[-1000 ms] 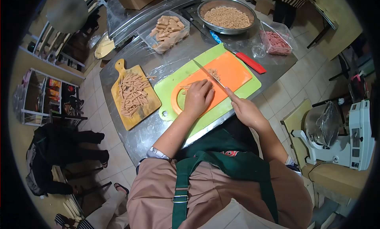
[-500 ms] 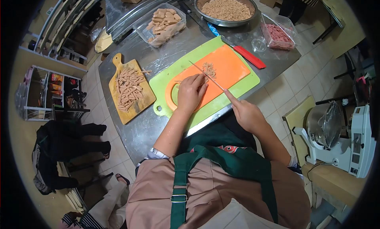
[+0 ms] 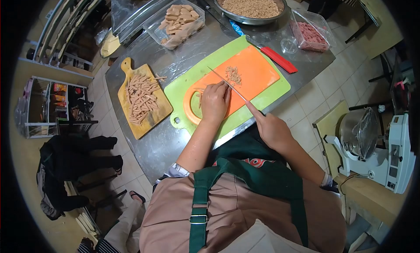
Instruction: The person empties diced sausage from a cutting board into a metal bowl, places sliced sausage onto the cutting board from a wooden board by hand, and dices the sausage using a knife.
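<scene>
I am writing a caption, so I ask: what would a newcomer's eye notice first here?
First, the bright orange board, lying on a larger green board on the metal table. Over it, the right hand holds a knife close beside the left hand. Farther back stands a wide metal bowl of pale crumbs.

Lettering: none legible from where I stand. Marks, itemised. Green apron (image 3: 280, 185): red-and-white emblem (image 3: 259, 163), partly folded, wording unreadable. Slim blue item (image 3: 236, 27) on the metal table (image 3: 159, 150): pale markings, undecipherable. Shelf packets (image 3: 60, 94): coloured print, too small. White mixer (image 3: 399, 132): panel (image 3: 393, 160), any characters too small.
</scene>
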{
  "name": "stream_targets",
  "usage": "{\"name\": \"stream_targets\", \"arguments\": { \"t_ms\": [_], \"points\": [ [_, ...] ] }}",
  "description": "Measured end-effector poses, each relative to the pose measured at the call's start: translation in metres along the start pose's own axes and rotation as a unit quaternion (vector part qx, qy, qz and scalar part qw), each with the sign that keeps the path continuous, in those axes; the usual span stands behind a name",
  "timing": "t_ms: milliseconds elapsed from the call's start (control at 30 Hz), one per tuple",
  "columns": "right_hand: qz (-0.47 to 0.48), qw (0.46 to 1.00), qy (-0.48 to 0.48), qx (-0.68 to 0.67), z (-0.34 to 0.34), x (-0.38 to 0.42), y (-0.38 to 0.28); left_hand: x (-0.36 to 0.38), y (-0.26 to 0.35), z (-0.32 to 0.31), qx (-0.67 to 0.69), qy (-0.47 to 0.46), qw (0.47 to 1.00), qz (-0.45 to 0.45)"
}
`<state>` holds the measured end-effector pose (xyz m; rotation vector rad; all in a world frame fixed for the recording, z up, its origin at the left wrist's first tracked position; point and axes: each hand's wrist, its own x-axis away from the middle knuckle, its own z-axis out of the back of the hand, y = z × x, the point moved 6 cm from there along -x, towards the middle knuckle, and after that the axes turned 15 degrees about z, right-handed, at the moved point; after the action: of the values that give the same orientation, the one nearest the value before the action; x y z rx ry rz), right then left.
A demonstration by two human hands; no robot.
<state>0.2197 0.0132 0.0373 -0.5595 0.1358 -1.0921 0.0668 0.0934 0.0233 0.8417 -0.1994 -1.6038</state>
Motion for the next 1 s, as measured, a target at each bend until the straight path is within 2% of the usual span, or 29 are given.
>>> {"name": "stream_targets", "arguments": {
  "t_ms": [167, 300, 467, 567, 633, 767, 833, 867, 933, 1000],
  "points": [
    [0.020, 0.998, 0.036, -0.037, 0.007, -0.007, 0.002, 0.002, 0.002, 0.003, 0.029, 0.013, 0.999, -0.012],
    [-0.009, 1.000, -0.015, 0.014, 0.025, 0.010, -0.014, 0.001, 0.002, 0.002, 0.022, -0.006, 1.000, 0.005],
    [-0.032, 0.997, -0.059, 0.021, 0.007, 0.009, -0.013, 0.001, 0.001, 0.001, 0.023, -0.023, 0.999, 0.007],
    [-0.022, 0.999, -0.019, -0.016, -0.004, -0.011, -0.001, 0.001, 0.002, 0.001, 0.024, -0.004, 1.000, -0.005],
    [0.019, 0.997, 0.034, -0.060, -0.004, -0.020, 0.001, 0.002, 0.002, 0.004, -0.007, 0.002, 1.000, -0.013],
    [0.020, 0.991, 0.027, -0.126, 0.007, -0.018, 0.004, 0.004, 0.002, 0.005, -0.013, 0.008, 1.000, -0.022],
    [0.011, 0.998, 0.031, -0.046, 0.013, -0.009, -0.004, 0.004, -0.002, 0.004, 0.010, 0.015, 1.000, -0.009],
    [0.010, 0.998, 0.029, -0.047, 0.016, -0.003, -0.009, 0.006, -0.003, 0.003, 0.010, 0.014, 1.000, -0.007],
    [-0.015, 0.999, -0.011, 0.031, 0.021, 0.007, -0.017, 0.005, -0.001, 0.004, 0.010, 0.019, 1.000, 0.002],
    [-0.022, 0.999, -0.030, 0.023, 0.022, 0.012, -0.020, 0.005, -0.002, 0.004, 0.007, 0.016, 1.000, 0.000]
  ]
}}
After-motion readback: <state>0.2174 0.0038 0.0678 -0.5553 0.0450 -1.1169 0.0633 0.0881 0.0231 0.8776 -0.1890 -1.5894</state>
